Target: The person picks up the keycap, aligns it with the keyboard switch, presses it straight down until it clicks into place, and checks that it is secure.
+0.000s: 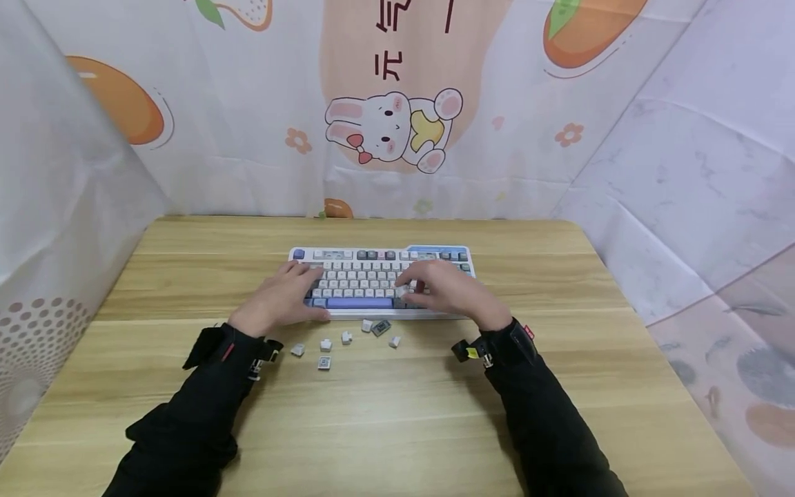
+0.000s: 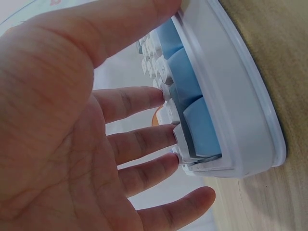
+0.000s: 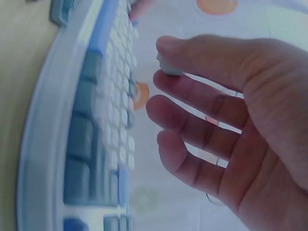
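A white mechanical keyboard (image 1: 360, 284) with white, blue and grey keys lies near the middle of the table. Over its left end is my left hand (image 1: 281, 295), fingers extended; in the left wrist view the fingertips touch the edge keys, and the thumb lies along the front edge. My right hand (image 1: 452, 288) hovers over the keyboard's right part. Between its thumb and index finger it pinches a small pale keycap (image 3: 169, 68), held above the keys, while the other fingers bend loosely. Most of that keycap is hidden by the fingertips.
Several loose keycaps, among them a white one (image 1: 324, 363) and a wider dark grey one (image 1: 381, 328), lie on the wooden table (image 1: 397, 421) in front of the keyboard. A printed cloth (image 1: 248, 124) hangs behind the table's far edge.
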Motion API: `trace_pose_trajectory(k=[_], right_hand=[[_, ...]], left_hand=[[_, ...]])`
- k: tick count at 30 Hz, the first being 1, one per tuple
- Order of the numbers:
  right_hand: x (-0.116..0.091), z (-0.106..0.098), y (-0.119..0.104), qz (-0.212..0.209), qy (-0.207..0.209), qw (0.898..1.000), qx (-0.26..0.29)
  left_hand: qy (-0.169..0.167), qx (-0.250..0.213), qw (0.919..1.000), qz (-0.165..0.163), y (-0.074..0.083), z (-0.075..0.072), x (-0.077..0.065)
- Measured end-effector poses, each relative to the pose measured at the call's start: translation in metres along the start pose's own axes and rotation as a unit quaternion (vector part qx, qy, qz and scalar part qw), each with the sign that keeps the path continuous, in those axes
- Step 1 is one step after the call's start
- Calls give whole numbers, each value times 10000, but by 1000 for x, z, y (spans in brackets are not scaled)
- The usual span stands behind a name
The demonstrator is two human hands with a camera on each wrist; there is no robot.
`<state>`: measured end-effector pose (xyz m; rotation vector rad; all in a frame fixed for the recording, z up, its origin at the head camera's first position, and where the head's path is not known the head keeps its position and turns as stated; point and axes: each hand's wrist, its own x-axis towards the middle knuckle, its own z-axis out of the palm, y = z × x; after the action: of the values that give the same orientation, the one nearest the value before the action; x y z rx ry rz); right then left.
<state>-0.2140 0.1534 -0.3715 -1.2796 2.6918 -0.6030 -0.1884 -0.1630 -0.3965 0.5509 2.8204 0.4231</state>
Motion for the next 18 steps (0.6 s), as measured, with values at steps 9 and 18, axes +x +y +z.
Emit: trace_pose_trajectory(k=[9,18], right_hand=[[-11,-12,27,627,386,9973,22],[-17,-16,50,1423,675,9875,-12]], left_hand=[[-34,-8,10000,-19,0,1,0],[-69,14,10000,-40,1,0,1]])
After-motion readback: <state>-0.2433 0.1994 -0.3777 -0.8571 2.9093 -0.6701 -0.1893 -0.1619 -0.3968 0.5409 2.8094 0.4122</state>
